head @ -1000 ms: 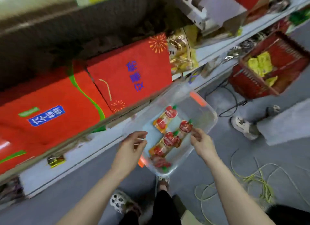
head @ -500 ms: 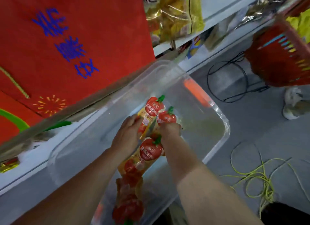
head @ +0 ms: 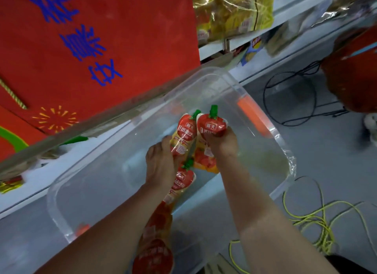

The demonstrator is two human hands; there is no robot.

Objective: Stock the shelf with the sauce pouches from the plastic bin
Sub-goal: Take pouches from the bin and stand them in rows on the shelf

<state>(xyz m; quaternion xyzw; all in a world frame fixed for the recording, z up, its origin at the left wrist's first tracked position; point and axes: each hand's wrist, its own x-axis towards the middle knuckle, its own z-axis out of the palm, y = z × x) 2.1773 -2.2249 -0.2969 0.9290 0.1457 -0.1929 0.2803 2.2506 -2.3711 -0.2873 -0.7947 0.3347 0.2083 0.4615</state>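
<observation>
A clear plastic bin (head: 263, 130) with orange latches sits on the floor beside the shelf. Both my hands are inside it. My left hand (head: 160, 163) grips a red and yellow sauce pouch (head: 183, 134) with a green cap. My right hand (head: 221, 143) grips a second sauce pouch (head: 212, 124), raised next to the first. A third pouch (head: 181, 184) lies on the bin floor between my wrists, and a fourth pouch (head: 155, 241) lies nearer me, partly under my left forearm.
The shelf edge (head: 102, 118) runs diagonally above the bin, with large red boxes (head: 102, 38) and yellow snack bags (head: 232, 12) on it. A red basket (head: 355, 75), black cable (head: 289, 98) and yellow-green cord (head: 318, 218) lie on the floor to the right.
My head came down close to the bin. Both hands went from the bin's rim onto the pouches, and each has now lifted one pouch up off the bottom.
</observation>
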